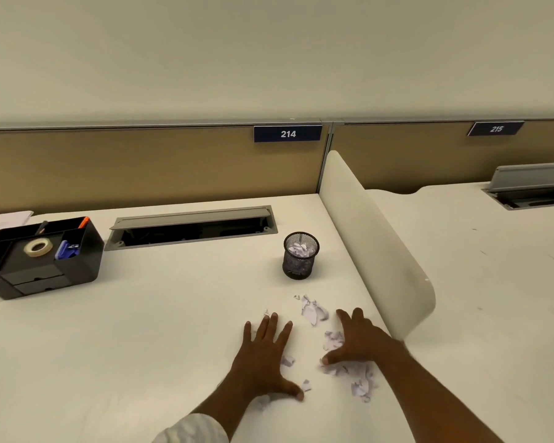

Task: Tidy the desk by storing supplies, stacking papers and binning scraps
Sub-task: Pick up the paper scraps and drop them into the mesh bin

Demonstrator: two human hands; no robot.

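Both hands down on the white desk (141, 330), near edge, right of centre.

Left hand (266, 356): palm down, flat on the surface, grip wide open with the fingers (271, 327) fanned and straight. Holds nothing. Thumb tip lies just beside one small scrap; another bit peeks out at the hand's right edge, and a tiny piece sits at the fingertips. A pale sleeve (192, 430) shows at the wrist end.

Right hand (359, 340): also palm down, grip open and relaxed, thumb stretched toward the left hand. Nothing pinched. It rests among the torn paper scraps (314, 310), touching the crumpled pieces by the thumb. A further heap lies just under the forearm side, and the largest clump sits ahead, between the two hands' fingertips.

Black mesh cup (300, 255) stands upright beyond the scraps, apart from both hands, with white crumpled paper already in it.

Far left: black organiser (42, 276), holding a tape roll (38, 247), a blue item and pens. Behind it, at the frame edge, a stack of papers (4, 219).

Open cable hatch (192, 227) at the back of the desk; curved white divider (375, 244) on the right; number plate (287, 133) reading 214 on the partition
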